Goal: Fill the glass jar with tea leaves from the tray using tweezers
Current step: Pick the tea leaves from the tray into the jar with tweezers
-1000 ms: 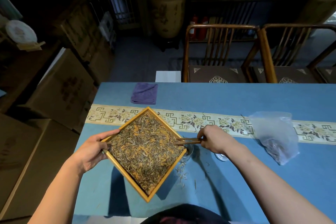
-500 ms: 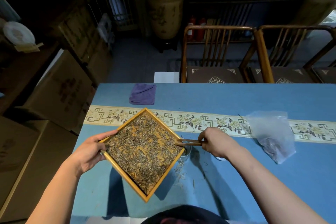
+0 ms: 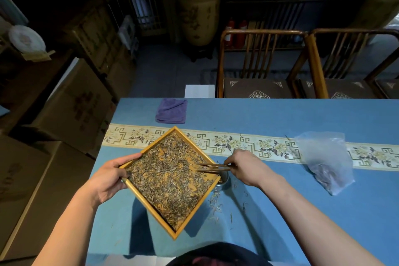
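A square wooden tray point(image 3: 195, 212) covered with dry tea leaves point(image 3: 170, 177) is held raised above the blue table, turned like a diamond. My left hand point(image 3: 110, 177) grips its left corner. My right hand point(image 3: 244, 167) pinches wooden tweezers point(image 3: 212, 167) whose tips reach over the tray's right corner into the leaves. The glass jar point(image 3: 223, 180) stands on the table just under that right corner, mostly hidden by the tray.
Spilled tea leaves point(image 3: 216, 205) lie on the blue tablecloth point(image 3: 280, 211) near the jar. A clear plastic bag point(image 3: 326, 162) lies to the right, a purple cloth point(image 3: 171, 111) at the far edge. Two wooden chairs point(image 3: 261, 65) stand behind the table, cardboard boxes point(image 3: 71, 106) to the left.
The tweezers' tips have moved left, further over the tray's corner into the leaves. My left hand still holds the tray in about the same place.
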